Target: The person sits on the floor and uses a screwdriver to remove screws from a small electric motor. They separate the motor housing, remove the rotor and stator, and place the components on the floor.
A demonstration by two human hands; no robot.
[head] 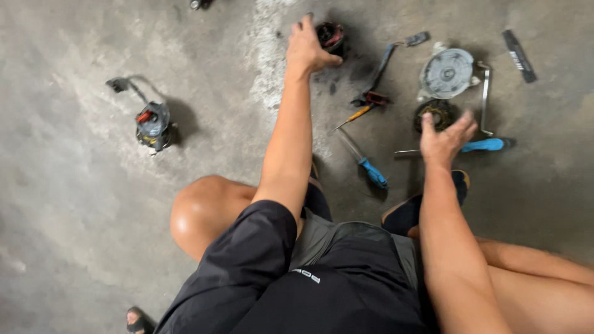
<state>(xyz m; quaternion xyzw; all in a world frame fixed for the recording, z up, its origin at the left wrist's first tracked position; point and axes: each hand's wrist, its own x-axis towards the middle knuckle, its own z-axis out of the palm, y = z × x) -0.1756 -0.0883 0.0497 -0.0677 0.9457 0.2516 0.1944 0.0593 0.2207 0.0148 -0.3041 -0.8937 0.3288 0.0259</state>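
Note:
My left hand (307,46) reaches far out over the concrete floor and grips a small dark round motor part (331,36) with red inside. My right hand (444,139) hovers with fingers spread just above a dark ring-shaped coil (438,111) and beside a blue-handled screwdriver (479,146). It holds nothing. Above the coil lies a round grey metal cover (447,73).
A blue-handled screwdriver (365,162), a yellow-handled screwdriver (354,115) and a long blue wrench (387,59) lie between my arms. A metal bar (486,96) and a black strip (518,55) are at the right. A small motor with a cable (152,125) stands at the left.

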